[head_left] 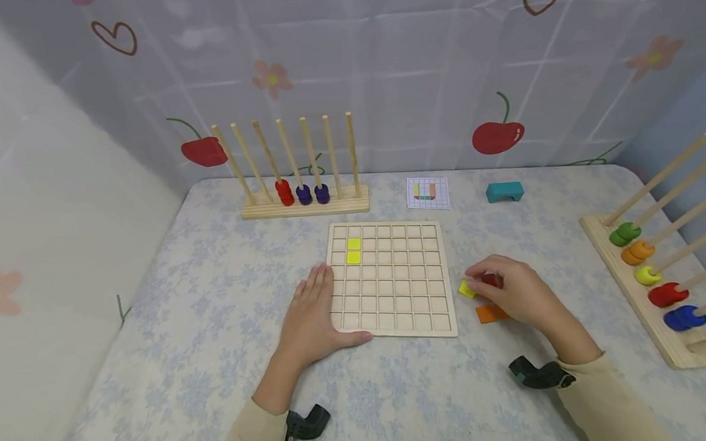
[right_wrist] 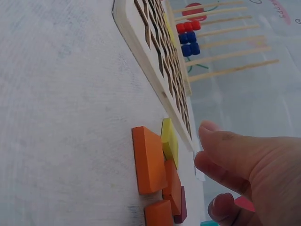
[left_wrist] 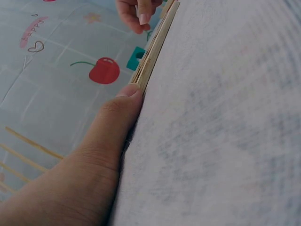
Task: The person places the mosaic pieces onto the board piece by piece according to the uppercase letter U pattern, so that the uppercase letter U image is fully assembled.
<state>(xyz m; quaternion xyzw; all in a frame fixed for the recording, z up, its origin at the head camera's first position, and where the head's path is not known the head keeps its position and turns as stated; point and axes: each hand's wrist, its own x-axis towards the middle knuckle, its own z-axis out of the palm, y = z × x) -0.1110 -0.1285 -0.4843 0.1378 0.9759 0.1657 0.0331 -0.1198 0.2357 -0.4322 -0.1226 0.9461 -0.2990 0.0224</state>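
A pale wooden grid board (head_left: 407, 334) lies on the table, with two yellow tiles (head_left: 354, 251) in adjoining cells at its upper left. My left hand (head_left: 311, 319) rests at the board's lower left corner, fingers along the left side and thumb against the front edge. Right of the board, my right hand (head_left: 511, 288) hovers with bent, loose fingers over a small pile. Its thumb and index fingertips are apart, close by a loose yellow tile (right_wrist: 170, 141). Orange tiles (right_wrist: 150, 162) and a dark red tile (right_wrist: 181, 206) lie around that one, partly hidden by the hand in the head view.
Behind the board stands a wooden peg rack (head_left: 306, 209) with red and dark blue beads. A pattern card (head_left: 427, 193) and a teal arch block (head_left: 504, 192) lie at the back. Another peg rack (head_left: 647, 295) with coloured beads stands at the right edge.
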